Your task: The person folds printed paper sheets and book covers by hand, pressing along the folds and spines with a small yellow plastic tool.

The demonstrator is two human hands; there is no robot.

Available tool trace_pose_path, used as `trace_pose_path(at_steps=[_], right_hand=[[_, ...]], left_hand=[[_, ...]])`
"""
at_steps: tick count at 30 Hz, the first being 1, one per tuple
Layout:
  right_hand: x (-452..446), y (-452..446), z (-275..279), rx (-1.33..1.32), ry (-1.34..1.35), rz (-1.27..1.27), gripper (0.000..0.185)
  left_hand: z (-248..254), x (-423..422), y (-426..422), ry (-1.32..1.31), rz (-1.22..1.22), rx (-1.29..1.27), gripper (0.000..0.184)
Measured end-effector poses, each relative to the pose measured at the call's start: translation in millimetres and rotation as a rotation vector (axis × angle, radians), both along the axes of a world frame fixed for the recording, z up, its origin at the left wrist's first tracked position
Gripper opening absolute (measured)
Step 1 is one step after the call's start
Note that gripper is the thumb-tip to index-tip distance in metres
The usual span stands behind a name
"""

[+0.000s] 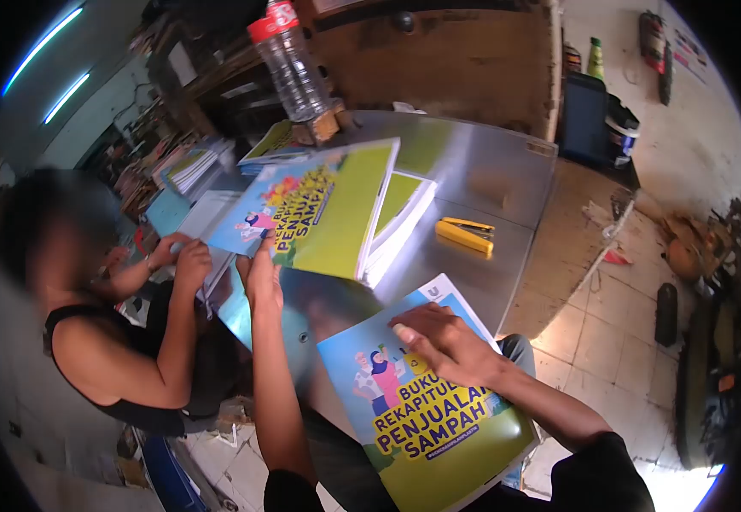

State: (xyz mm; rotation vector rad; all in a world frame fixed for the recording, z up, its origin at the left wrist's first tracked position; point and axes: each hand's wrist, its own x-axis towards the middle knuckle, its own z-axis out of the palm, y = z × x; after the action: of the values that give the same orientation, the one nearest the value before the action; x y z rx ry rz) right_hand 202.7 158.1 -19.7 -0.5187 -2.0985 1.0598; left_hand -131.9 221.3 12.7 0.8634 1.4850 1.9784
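Observation:
My left hand (263,275) is closed on the near edge of a blue and green booklet (336,213), its thumb on the cover. That booklet lies tilted over a stack of similar booklets (402,229) on the metal table. Across the cover of a second booklet (430,401), which rests at my lap, lies my right hand (444,341) with its fingers spread loosely near the top edge. Both covers show cartoon people and yellow lettering. A yellow stapler (466,235) sits on the table, right of the stack.
A co-worker (123,341) sits at the left, hands at papers on the table's edge. A plastic bottle (293,77) stands on a small block at the back, near more booklets (272,145). The metal table (490,188) ends at the right above a tiled floor.

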Motion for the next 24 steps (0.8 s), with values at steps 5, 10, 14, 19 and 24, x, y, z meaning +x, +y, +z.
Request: trace_pose_path(at_steps=[5, 10, 14, 19, 24], right_hand=[[-3, -6, -14, 0.261, -0.128, -0.132, 0.037], [-8, 0, -9, 0.245, -0.236, -0.164, 0.045], [-1, 3, 20, 0.146, -0.226, -0.133, 0.041], [63, 41, 57, 0.45, 0.006, -0.484, 0.042], [186, 130, 94, 0.896, 0.041, -1.114, 0.068]], left_hand=[[-32, -2, 65, 0.66, 0.224, -0.58, 0.111], [-61, -20, 83, 0.407, 0.154, -0.245, 0.123], [-74, -30, 66, 0.146, 0.011, 0.174, 0.094], [-65, -14, 57, 0.166, 0.08, 0.028, 0.09], [-36, 17, 43, 0.224, 0.193, -0.093, 0.091]])
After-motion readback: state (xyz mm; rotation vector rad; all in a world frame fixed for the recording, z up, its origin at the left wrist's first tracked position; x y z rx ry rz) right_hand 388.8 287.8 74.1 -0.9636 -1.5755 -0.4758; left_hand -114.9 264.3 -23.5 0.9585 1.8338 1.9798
